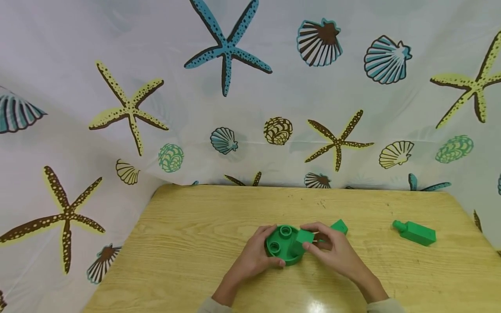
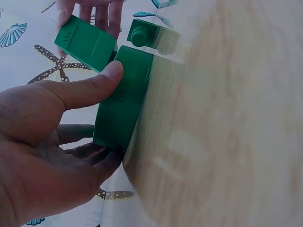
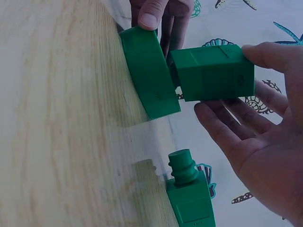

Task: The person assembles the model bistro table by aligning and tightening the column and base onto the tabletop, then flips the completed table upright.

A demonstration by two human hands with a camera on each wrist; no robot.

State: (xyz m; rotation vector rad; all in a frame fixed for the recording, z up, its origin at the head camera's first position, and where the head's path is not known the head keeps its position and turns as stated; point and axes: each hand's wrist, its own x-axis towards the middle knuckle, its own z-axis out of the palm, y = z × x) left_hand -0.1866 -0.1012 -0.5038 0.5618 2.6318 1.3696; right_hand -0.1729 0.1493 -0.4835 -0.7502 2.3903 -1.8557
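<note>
A round green base [image 1: 279,238] with ring-shaped sockets sits on the table, and my left hand [image 1: 255,253] grips its left side. In the left wrist view the thumb presses on the wall of the base [image 2: 120,101], with fingers around the far side. My right hand [image 1: 337,251] pinches a square green block [image 1: 305,237] between thumb and fingers. That block [image 3: 213,73] stands slightly tilted at the right part of the base, its lower end close over it; the joint is mostly hidden.
A second green block [image 1: 339,226] lies just behind my right hand, partly covered; its threaded end [image 3: 182,165] shows in the right wrist view. Farther right lies another green block [image 1: 419,233] with a knobbed end. A cloth [image 1: 250,156] with shells and starfish hangs behind the wooden table [image 1: 195,226].
</note>
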